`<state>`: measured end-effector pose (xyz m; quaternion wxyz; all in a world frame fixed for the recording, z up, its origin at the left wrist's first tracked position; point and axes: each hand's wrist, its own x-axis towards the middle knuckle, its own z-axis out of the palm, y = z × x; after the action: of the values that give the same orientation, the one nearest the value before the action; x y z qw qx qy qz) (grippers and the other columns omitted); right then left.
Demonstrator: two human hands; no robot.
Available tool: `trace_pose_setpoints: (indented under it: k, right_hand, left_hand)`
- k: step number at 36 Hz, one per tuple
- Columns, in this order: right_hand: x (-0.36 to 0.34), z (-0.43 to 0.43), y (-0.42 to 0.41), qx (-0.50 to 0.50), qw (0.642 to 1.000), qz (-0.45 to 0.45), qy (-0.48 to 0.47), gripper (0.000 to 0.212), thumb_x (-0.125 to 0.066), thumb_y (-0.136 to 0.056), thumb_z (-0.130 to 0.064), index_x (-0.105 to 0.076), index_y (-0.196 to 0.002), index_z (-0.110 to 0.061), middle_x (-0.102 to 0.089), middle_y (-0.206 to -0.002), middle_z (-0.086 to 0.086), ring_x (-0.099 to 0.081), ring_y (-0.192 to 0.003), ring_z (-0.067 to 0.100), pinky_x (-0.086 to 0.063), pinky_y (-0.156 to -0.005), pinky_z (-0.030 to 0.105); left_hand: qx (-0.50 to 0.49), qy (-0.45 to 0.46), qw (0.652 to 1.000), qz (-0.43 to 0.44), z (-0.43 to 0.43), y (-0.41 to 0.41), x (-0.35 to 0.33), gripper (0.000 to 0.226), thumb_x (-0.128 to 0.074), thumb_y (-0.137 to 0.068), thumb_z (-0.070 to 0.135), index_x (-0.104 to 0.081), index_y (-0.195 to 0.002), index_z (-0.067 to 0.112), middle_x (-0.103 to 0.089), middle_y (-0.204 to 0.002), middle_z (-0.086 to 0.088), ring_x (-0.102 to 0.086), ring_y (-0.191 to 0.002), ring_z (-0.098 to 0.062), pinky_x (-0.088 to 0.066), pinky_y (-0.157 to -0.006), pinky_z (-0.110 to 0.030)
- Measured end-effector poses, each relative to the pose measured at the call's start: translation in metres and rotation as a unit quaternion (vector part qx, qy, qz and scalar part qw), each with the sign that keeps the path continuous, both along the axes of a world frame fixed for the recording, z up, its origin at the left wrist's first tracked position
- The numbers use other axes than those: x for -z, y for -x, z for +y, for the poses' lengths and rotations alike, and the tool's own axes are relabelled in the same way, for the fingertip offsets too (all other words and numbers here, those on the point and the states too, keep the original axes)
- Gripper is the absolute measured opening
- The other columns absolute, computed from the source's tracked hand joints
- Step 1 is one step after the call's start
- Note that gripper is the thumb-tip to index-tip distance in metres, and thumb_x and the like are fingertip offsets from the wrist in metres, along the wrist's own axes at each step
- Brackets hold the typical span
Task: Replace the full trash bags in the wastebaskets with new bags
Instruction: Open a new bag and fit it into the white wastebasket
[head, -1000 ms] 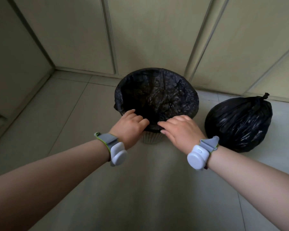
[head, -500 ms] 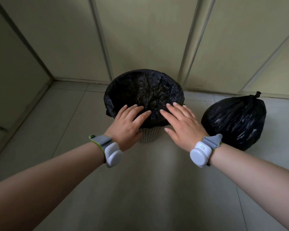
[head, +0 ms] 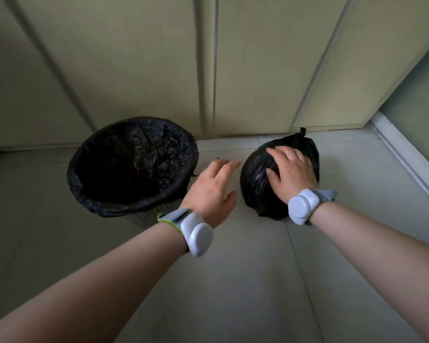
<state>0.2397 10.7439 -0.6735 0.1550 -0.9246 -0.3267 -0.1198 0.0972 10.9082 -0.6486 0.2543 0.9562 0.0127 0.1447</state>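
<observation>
Now both hands are lifted off the rim of the wastebasket [head: 146, 217], where they were laid half a second ago, and are carried to the right. The right hand [head: 291, 173] is laid on top of the full bag [head: 255, 186], fingers spread and gently curved over the plastic; nothing is gripped yet. The left hand [head: 212, 191] is held open and empty in the air between basket and bag, fingers straight, thumb out. The shift is read as the end of the fitting step: the new bag [head: 134, 159] is seen folded over the whole rim, so this basket is judged done and the full bag is likely to be taken away next.

The full bag is found on the floor [head: 233, 280] near its far edge, by the wall, just right of the basket and apart from it. It is a rounded, lumpy bundle of thin glossy black film, closed by a small twisted knot [head: 302, 131] on top. The liner is made of the same crinkled film, duller in its dark hollow. Below its cuff a pale ribbed basket wall is shown. Grey wristbands [head: 196, 233] with smooth rounded housings are worn on both wrists.
</observation>
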Motion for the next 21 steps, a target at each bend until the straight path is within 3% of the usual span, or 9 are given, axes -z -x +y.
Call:
trace_pose_setpoints:
  k: [6, 9, 12, 14, 17, 21]
  right_hand:
    - [0.018, -0.030, -0.040, 0.107, 0.992, 0.064, -0.010, 0.052, -0.059, -0.085, -0.020, -0.045, -0.136, -0.014, -0.048, -0.134, 0.012, -0.044, -0.122, 0.035, -0.036, -0.098, 0.042]
    - [0.027, -0.033, -0.056, 0.138, 0.980, 0.136, -0.048, 0.064, -0.058, -0.088, -0.019, -0.028, -0.145, -0.015, -0.031, -0.149, 0.014, -0.034, -0.133, 0.034, -0.035, -0.104, 0.041]
    - [0.038, -0.033, -0.070, 0.147, 0.958, 0.219, -0.111, 0.077, -0.060, -0.088, -0.019, -0.013, -0.149, -0.014, -0.015, -0.155, 0.014, -0.019, -0.142, 0.030, -0.023, -0.112, 0.036]
    - [0.045, -0.032, -0.073, 0.144, 0.944, 0.256, -0.152, 0.084, -0.064, -0.086, -0.020, -0.010, -0.150, -0.011, -0.018, -0.155, 0.014, -0.020, -0.142, 0.028, -0.021, -0.113, 0.033]
    - [0.053, -0.027, -0.071, 0.142, 0.926, 0.291, -0.194, 0.086, -0.067, -0.084, -0.023, -0.013, -0.150, -0.014, -0.038, -0.146, 0.012, -0.039, -0.133, 0.027, -0.033, -0.107, 0.031]
    - [0.064, -0.017, -0.047, 0.097, 0.947, 0.269, -0.145, 0.076, -0.066, -0.084, -0.029, -0.025, -0.147, -0.019, -0.059, -0.125, 0.008, -0.056, -0.111, 0.028, -0.044, -0.092, 0.034]
  left_hand:
    - [-0.026, 0.024, 0.997, 0.064, -0.019, -0.022, 0.017, 0.060, -0.058, -0.085, 0.016, -0.035, -0.140, 0.014, -0.040, -0.135, -0.009, -0.042, -0.124, -0.026, -0.035, -0.098, -0.027]
    - [-0.026, 0.029, 0.996, 0.075, -0.023, -0.026, 0.022, 0.060, -0.059, -0.085, 0.016, -0.036, -0.140, 0.013, -0.042, -0.134, -0.010, -0.043, -0.123, -0.026, -0.033, -0.097, -0.025]
    - [-0.029, 0.028, 0.996, 0.085, -0.024, -0.032, 0.028, 0.060, -0.060, -0.085, 0.017, -0.036, -0.139, 0.013, -0.043, -0.133, -0.010, -0.044, -0.121, -0.026, -0.034, -0.097, -0.025]
    - [-0.033, 0.029, 0.995, 0.089, -0.023, -0.033, 0.030, 0.060, -0.060, -0.084, 0.018, -0.036, -0.140, 0.014, -0.044, -0.132, -0.009, -0.046, -0.119, -0.025, -0.035, -0.096, -0.025]
    - [-0.046, 0.041, 0.993, 0.102, -0.021, -0.038, 0.034, 0.060, -0.059, -0.086, 0.021, -0.034, -0.140, 0.016, -0.043, -0.132, -0.007, -0.049, -0.116, -0.025, -0.040, -0.093, -0.028]
    - [-0.060, 0.051, 0.991, 0.109, -0.019, -0.045, 0.038, 0.060, -0.058, -0.087, 0.021, -0.033, -0.141, 0.015, -0.043, -0.132, -0.007, -0.048, -0.118, -0.024, -0.037, -0.095, -0.026]
